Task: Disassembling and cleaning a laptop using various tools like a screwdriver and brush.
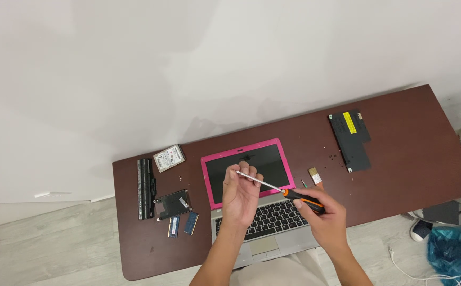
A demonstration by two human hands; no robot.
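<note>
Now I grip the screwdriver (pixel 294 194) in my R hand (pixel 324 218), L hand (pixel 241 191) pinching its tip over the laptop (pixel 251 175); prob. seating a bit, needs steady aim.

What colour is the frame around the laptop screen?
Bright pink. The frame around the dark laptop screen shows best in the head view.

A: Where is there room on the worktop (pixel 410 132)?

B: The right part of the frame, between the black cover panel (pixel 351 140) and the right edge, lies bare. So does the lower left corner.

A: And what blocks the way?

B: The open laptop (pixel 251 201) fills the middle, its pink-framed screen standing up. Left of it the battery (pixel 145 188), hard drive (pixel 168 158), drive caddy (pixel 173 204) and two memory sticks (pixel 184 224) crowd together. Small screws (pixel 332 157) lie scattered beside the panel.
</note>
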